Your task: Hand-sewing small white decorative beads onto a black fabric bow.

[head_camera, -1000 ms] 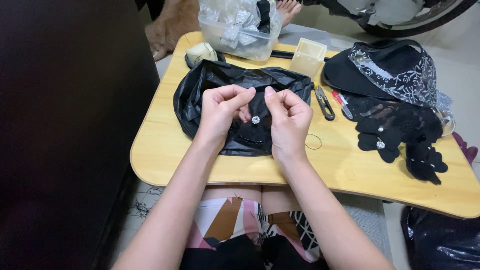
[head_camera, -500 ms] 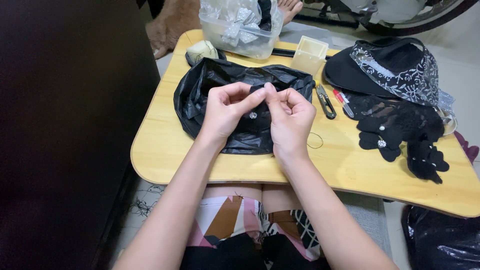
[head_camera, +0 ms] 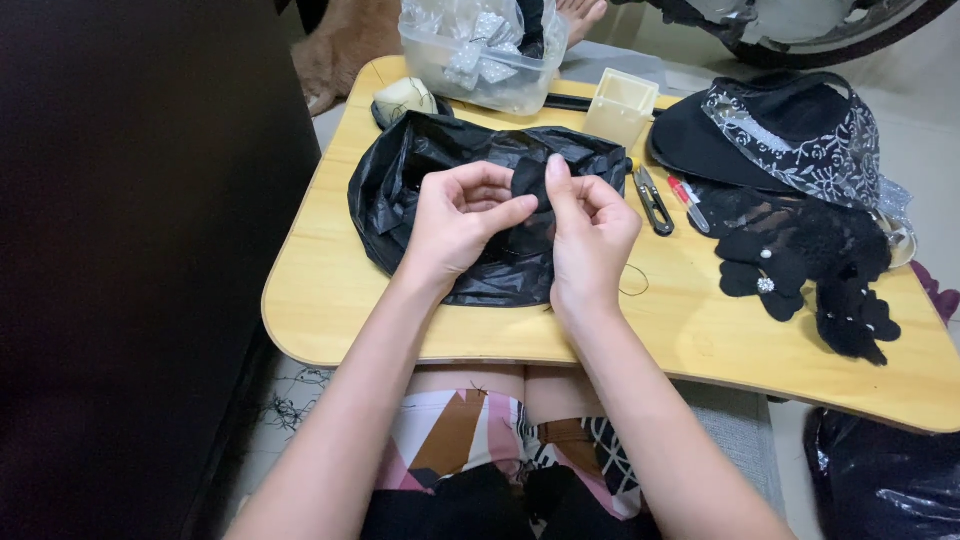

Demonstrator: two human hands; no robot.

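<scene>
Both my hands are raised over a black plastic bag (head_camera: pixel 420 170) that lies on a light wooden lap table (head_camera: pixel 330 290). My left hand (head_camera: pixel 460 215) and my right hand (head_camera: pixel 590 225) pinch a small black fabric flower piece (head_camera: pixel 528 180) between their fingertips. Its front is turned away, so the bead at its centre is hidden.
Several finished black fabric flowers with beads (head_camera: pixel 800 265) lie at the right. A black hat with silver lace (head_camera: pixel 790 140) sits behind them. Small snips (head_camera: pixel 652 200), a red pen (head_camera: pixel 688 200), a small square box (head_camera: pixel 620 105) and a clear tub of ribbon (head_camera: pixel 480 45) stand at the back.
The flower piece has been lifted and turned; the white bead that showed between my hands is out of sight now. My hands have risen slightly over the bag.
</scene>
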